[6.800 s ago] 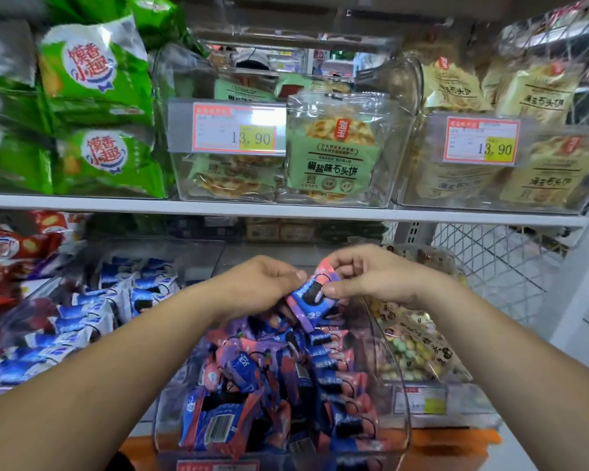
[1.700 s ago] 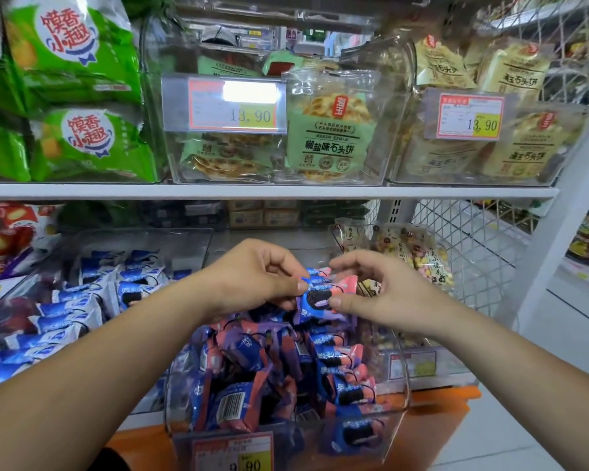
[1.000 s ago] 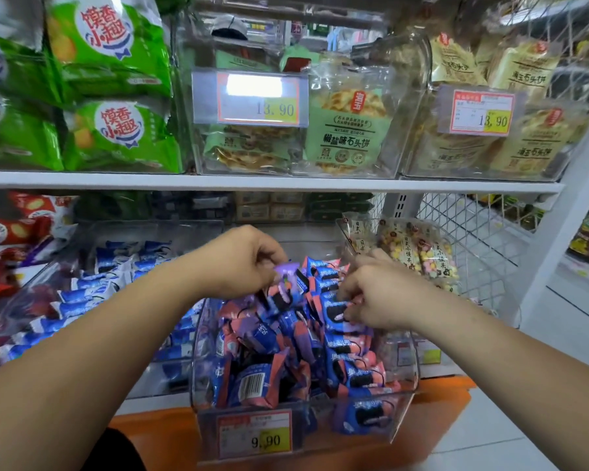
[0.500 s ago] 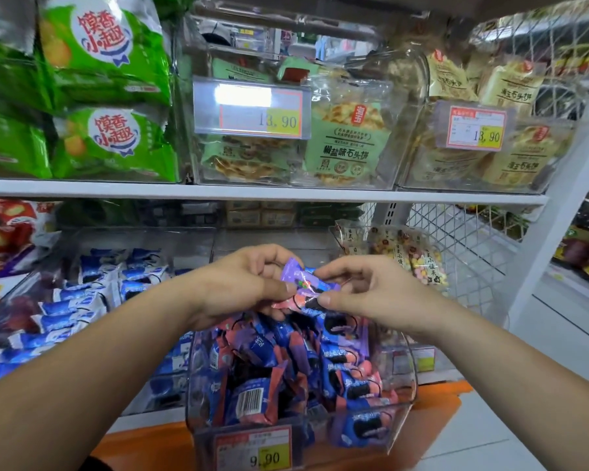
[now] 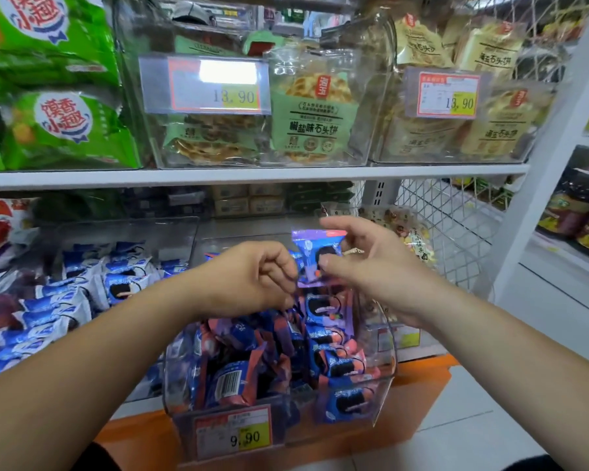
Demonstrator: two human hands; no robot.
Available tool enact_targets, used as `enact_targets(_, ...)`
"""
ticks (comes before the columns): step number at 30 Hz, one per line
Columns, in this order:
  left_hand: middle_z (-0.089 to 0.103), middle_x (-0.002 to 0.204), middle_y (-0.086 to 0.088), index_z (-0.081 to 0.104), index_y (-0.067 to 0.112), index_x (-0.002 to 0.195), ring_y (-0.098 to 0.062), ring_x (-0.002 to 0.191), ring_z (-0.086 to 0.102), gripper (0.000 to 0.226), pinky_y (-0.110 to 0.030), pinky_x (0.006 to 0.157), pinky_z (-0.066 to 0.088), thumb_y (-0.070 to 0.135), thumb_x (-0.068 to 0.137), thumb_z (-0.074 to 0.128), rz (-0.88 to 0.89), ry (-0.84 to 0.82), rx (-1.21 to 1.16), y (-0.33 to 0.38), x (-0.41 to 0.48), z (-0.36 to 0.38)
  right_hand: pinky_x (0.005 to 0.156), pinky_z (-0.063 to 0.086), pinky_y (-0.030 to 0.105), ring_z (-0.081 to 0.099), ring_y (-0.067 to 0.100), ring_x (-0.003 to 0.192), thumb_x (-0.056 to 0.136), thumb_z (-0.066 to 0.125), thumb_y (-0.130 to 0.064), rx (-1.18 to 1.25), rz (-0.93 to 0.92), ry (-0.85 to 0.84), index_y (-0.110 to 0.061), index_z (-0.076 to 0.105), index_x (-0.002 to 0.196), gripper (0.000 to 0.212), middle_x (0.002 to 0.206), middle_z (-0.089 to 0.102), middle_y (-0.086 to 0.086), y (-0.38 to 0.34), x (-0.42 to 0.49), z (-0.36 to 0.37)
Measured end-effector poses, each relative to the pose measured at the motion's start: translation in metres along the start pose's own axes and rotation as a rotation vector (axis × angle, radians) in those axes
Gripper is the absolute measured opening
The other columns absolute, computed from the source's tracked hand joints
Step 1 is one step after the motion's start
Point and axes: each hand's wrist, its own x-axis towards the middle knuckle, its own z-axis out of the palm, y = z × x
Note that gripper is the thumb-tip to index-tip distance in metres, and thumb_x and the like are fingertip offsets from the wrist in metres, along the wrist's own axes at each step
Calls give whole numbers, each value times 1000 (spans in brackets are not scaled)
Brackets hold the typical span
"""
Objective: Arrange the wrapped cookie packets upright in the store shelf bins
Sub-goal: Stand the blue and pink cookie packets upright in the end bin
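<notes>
Two hands were up. Your right hand (image 5: pixel 371 266) pinched a purple packet (image 5: pixel 315 246) upright, thumb on its front, other fingers loosely spread. Your left hand (image 5: pixel 252 277) was curled against its left edge; I couldn't tell whether it gripped. Below, the clear bin (image 5: pixel 385 362) held more packets (image 5: pixel 323 334).

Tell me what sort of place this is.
Probably a grocery shop's snack aisle: red-and-yellow paper price tag on a clear plastic bin, a white shelf board, and green plastic snack bags stacked.

Right hand (image 5: pixel 371 266) pinches a purple cookie packet (image 5: pixel 308 246) above the bin (image 5: pixel 383 355)
</notes>
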Motion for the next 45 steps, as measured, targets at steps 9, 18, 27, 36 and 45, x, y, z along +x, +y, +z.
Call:
enact_targets(9,74,79,18,79,28,101,-3,80,69,21,-24,79,57,18,82,80,-92,-155,598,-9,10,10,84,56,30,66,10,92,80,85,-33,-1068,-31,-452,-33,73,108,31,98,70,-16,-6,3,-2)
enact_targets(18,70,69,11,78,24,95,-8,65,60,22,-24,68,50,8,96,62,-94,33,279,0,-3,-13,93,49,33,61,12,96,76,84,-44,-1192,-63,-440,-39,69,112,39,88,63,-20,7,8,3)
enact_targets(27,75,95,-23,73,1,98,-22,76,73,24,-28,70,64,-4,101,49,-226,114,-463,9,-14,-5,101,53,26,67,2,108,67,96,-17,-425,-59,-434,-26,59,136,78,117,71,-9,-13,-13,-8)
enact_targets(36,74,103,-28,66,-4,109,-35,96,73,18,-33,79,64,-1,102,49,-292,68,-532,12,-13,3,101,54,49,70,32,109,92,73,-4,-214,-3,-365,-14,64,127,38,114,76,6,-1,-10,-7)
enact_targets(45,75,104,-19,63,0,122,-24,91,73,37,-33,81,62,1,87,71,-112,12,-606,14,-18,4,79,55,55,68,28,83,81,69,-64,-625,-135,-336,-21,72,93,45,87,73,5,0,-8,-9)
